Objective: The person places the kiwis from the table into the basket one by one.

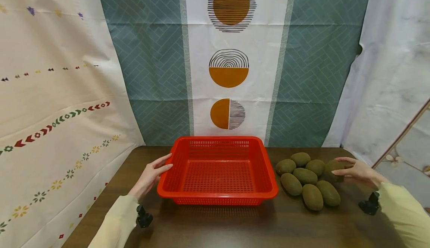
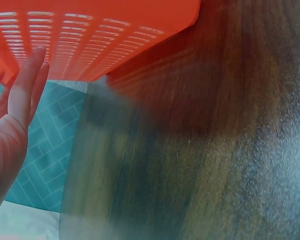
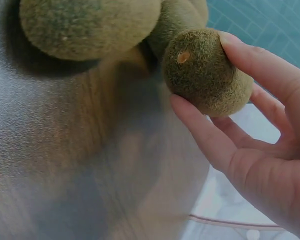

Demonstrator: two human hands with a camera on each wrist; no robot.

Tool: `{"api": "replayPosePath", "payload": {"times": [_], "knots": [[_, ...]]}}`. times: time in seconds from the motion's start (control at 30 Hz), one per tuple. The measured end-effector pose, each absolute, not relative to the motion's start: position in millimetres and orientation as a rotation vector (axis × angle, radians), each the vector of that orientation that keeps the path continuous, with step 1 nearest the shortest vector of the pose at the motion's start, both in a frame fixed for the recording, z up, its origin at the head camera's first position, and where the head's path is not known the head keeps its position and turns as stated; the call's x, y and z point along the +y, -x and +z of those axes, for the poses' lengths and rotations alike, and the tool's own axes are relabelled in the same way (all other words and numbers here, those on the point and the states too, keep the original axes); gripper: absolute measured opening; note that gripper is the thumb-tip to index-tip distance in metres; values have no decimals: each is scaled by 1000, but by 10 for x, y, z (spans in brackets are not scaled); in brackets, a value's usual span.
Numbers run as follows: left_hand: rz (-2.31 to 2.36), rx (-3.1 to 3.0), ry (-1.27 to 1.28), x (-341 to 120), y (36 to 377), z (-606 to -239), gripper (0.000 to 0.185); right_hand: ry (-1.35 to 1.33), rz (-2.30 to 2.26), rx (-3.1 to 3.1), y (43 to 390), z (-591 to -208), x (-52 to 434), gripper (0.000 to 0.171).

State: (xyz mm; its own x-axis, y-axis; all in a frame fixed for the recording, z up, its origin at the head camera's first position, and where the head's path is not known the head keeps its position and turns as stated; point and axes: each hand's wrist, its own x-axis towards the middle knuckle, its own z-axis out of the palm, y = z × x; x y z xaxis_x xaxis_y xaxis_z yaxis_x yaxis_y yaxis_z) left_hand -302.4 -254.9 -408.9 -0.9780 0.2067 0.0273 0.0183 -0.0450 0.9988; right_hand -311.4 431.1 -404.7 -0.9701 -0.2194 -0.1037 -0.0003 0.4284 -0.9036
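Note:
My right hand (image 1: 359,171) holds a brown fuzzy kiwi (image 3: 202,70) at the right side of a group of kiwis (image 1: 305,176). In the right wrist view, the thumb and fingers pinch it from both sides, its stem end facing the camera. A red plastic basket (image 1: 216,195) with slotted walls stands in the middle of the table, its bottom bare. At its left rim is my left hand (image 1: 151,175), fingertips right at the edge. The left wrist view shows those fingers (image 2: 26,87) nearly straight along the basket's outer wall.
The dark wooden table (image 1: 215,227) ends at a patterned green and white cloth (image 1: 231,91) behind the basket. Light cloths hang at the left and right sides. The other kiwis lie close together just right of the basket.

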Motion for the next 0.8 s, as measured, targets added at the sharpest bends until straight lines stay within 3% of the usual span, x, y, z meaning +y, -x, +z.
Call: {"api": "replayPosePath", "payload": {"times": [0.33,0.8], "knots": [[2161,2106,-260,-2625,3126,-4252,53,316,-1637,2373,3162,-3871,4234,61],[2163,2036,-255,-2549,3002,-4058,56,507,-1616,2244,3274,-3704,3936,64]]}}
